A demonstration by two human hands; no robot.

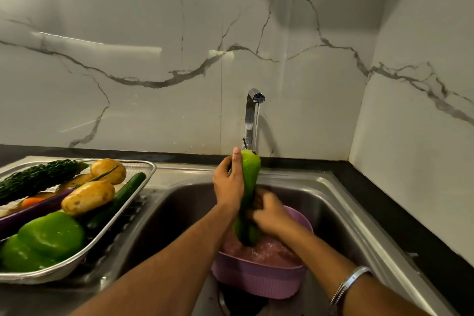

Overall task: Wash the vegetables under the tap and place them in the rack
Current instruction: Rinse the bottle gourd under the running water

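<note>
The head camera is the only view, looking down into a steel sink [320, 187] set in a dark table against a marble wall. Both hands are clamped on one long pale green vegetable [250, 179], probably a bottle gourd, held over the basin. The left hand [228, 185] wraps its upper part, thumb reaching up toward the tip; the right hand [269, 210] curls around the lower middle, slightly blurred, which suggests rubbing. A bangle [348, 283] sits on the right wrist.

The gourd stands nearly upright, its long axis running from the tip at the top, just under the stream from the tap [252, 115], down to the darker end hanging over a purple colander [259, 274] in the sink. Held this way, water likely strikes the tip and runs down the whole length, while the colander catches the runoff. A grip at two heights likely steadies a wet, slippery skin and lets one hand scrub as the other holds.

To the left, a mesh rack [143, 179] rests on the drainboard beside the basin, well clear of the stream. It holds a bitter gourd [38, 177], two potatoes [87, 197], a cucumber [123, 195], green capsicums [48, 238], a long purple vegetable, possibly a brinjal [38, 210], and a glimpse of carrot [32, 201]. The gourd seems among the last pieces to wash.
</note>
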